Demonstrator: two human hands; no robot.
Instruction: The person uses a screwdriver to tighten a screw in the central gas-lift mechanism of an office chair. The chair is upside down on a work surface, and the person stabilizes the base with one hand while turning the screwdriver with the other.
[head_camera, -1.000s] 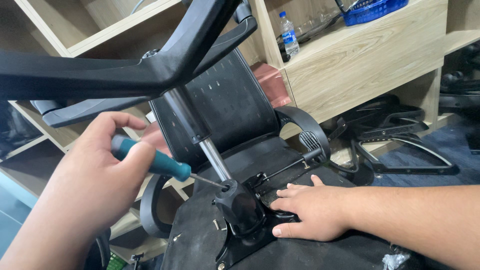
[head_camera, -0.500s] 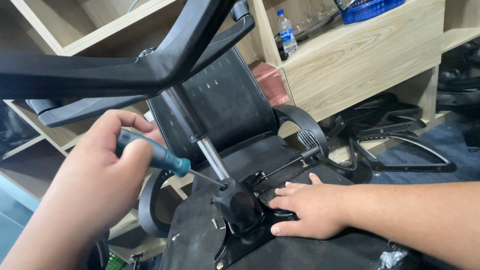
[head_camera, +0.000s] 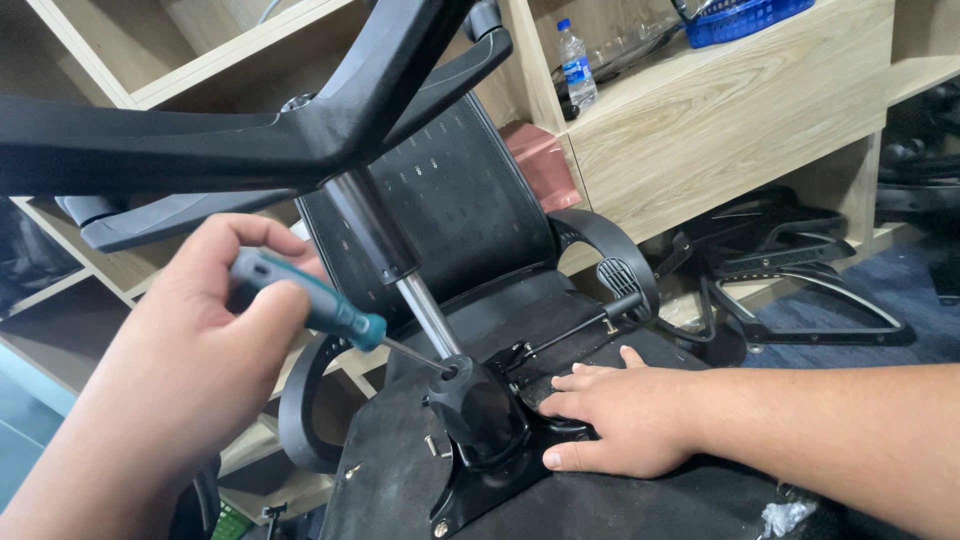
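An office chair lies upside down, its black star base (head_camera: 250, 130) raised in front of me and its gas cylinder (head_camera: 395, 270) running down into the black seat mechanism (head_camera: 480, 420). My left hand (head_camera: 190, 360) grips a screwdriver (head_camera: 320, 310) with a teal handle. Its tip touches the top of the mechanism, beside the cylinder. My right hand (head_camera: 620, 420) rests flat, fingers spread, on the mechanism plate and the seat underside (head_camera: 640, 500). The chair's mesh backrest (head_camera: 450, 200) stands behind.
Light wooden shelves (head_camera: 740, 120) stand behind, holding a plastic water bottle (head_camera: 577, 65) and a blue basket (head_camera: 745, 18). Black chair armrests and frame parts (head_camera: 800, 280) lie on the blue floor at right. A lever rod (head_camera: 580, 325) sticks out from the mechanism.
My left hand has shifted slightly with the screwdriver, its tip staying at the mechanism by the cylinder. My right hand stays flat on the plate.
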